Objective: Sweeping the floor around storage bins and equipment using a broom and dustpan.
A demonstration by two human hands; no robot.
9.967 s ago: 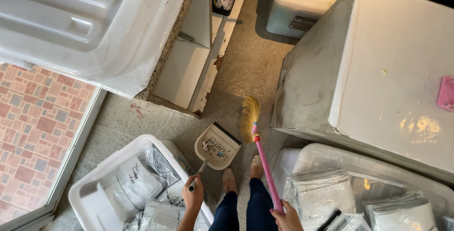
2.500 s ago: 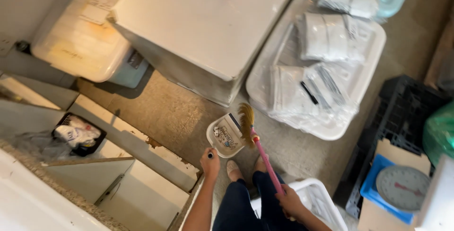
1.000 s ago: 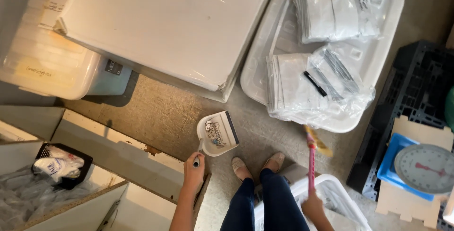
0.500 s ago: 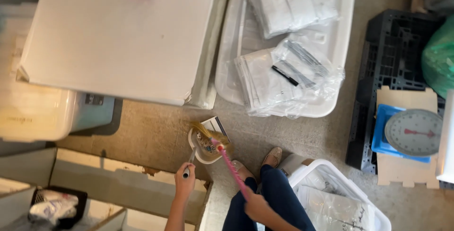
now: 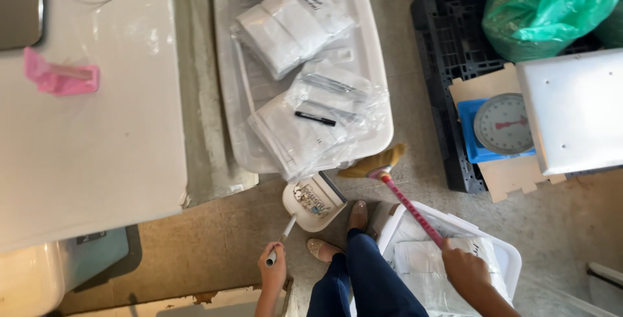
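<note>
— Looking down, what is gripped by the left hand (image 5: 272,270)?

— The thin pale handle of a dustpan (image 5: 313,201) is clamped in it, fingers curled shut around the end. The cream pan itself is set low over the concrete floor (image 5: 214,239), just ahead of the two shoes (image 5: 337,232); whether it touches the ground cannot be told.

— And the right hand (image 5: 464,268)?

— It is closed around the pink handle of a broom (image 5: 389,181). The yellow bristle head is held to the right of the dustpan, near it, beside the front edge of a large white tray (image 5: 373,64).

— What is carried in that tray?

— Clear plastic bags (image 5: 305,122) of white folded goods are stacked in it, with a black pen lying on top of one.

— What else is seen around?

— A white bench (image 5: 84,148) is seen on the left, with a pink object (image 5: 61,78) on it. A white bin (image 5: 500,252) with bagged papers is placed under the right hand. Farther right, a dial scale (image 5: 503,122) on a blue base is set on cardboard over a black crate (image 5: 441,44), and a green bag (image 5: 545,5) lies at the top.
</note>
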